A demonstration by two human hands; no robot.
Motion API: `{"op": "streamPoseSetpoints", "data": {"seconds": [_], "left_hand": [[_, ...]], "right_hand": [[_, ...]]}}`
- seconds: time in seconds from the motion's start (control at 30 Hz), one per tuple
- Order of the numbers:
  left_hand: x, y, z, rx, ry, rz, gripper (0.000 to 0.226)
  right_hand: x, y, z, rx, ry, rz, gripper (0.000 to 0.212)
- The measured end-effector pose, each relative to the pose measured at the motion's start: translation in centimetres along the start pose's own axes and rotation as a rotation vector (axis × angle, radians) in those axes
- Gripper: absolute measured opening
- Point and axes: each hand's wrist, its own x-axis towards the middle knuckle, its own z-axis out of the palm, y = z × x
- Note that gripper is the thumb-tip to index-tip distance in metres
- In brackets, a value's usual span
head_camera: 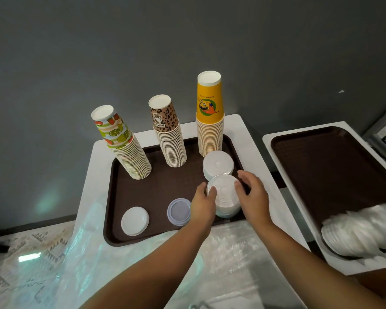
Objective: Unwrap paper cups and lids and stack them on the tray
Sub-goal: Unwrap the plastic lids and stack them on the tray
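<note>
On the brown tray point(156, 190) stand three upside-down stacks of paper cups: a fruit-print stack point(125, 148) leaning at the left, a leopard-print stack point(169, 134) in the middle and a yellow stack point(210, 117) at the right. In front of the yellow stack sits a white lid stack point(218, 163). A clear lid stack point(224, 197) stands nearer me; my left hand point(202, 206) grips its left side and my right hand point(252, 195) curls round its right side. A white lid point(134, 220) and a bluish lid point(179, 211) lie flat near the tray's front.
Crumpled clear plastic wrap point(221, 259) lies on the white table in front of the tray. A second brown tray point(330, 166) on the right table holds a sleeve of clear lids point(361, 233) lying on its side. A grey wall rises behind.
</note>
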Motion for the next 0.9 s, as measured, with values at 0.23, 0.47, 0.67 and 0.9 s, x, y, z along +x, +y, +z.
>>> {"op": "streamPoseSetpoints", "data": {"seconds": [0.23, 0.47, 0.67, 0.9], "left_hand": [[-2.0, 0.1, -4.4, 0.062, 0.036, 0.09, 0.029], [-3.0, -2.3, -9.0, 0.163, 0.126, 0.274, 0.005], [-6.0, -3.7, -11.8, 0.606, -0.162, 0.396, 0.038], [-8.0, -5.5, -13.8, 0.68, -0.302, 0.329, 0.046]], "right_hand": [[-2.4, -2.8, 0.2, -0.005, -0.004, -0.299, 0.012], [-6.4, -2.5, 3.2, -0.361, -0.771, -0.112, 0.047], [-8.6, -2.6, 4.8, -0.141, -0.658, 0.1, 0.027], [-9.7, -8.4, 6.6, 0.322, -0.626, 0.226, 0.014]]}}
